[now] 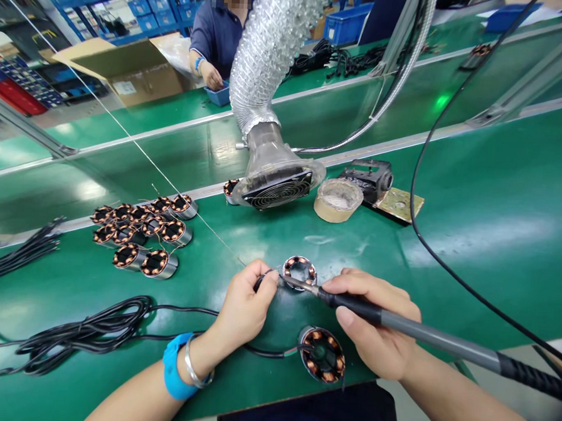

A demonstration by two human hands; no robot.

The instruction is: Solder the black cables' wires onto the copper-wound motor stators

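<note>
My right hand grips a soldering iron like a pen, its metal tip pointing left across a small motor stator. Close to that tip, my left hand is closed in a pinch on a black cable; the cable's end is hard to make out. A thin solder wire slants down from the upper left to the left fingers, where its end is hidden. Below the hands lies another stator with copper coils, a black cable joined to it.
Several copper-wound stators stand at the left, with coiled black cable in front. A fume extractor hood hangs over the bench near a tape roll and an iron stand. Another person sits across.
</note>
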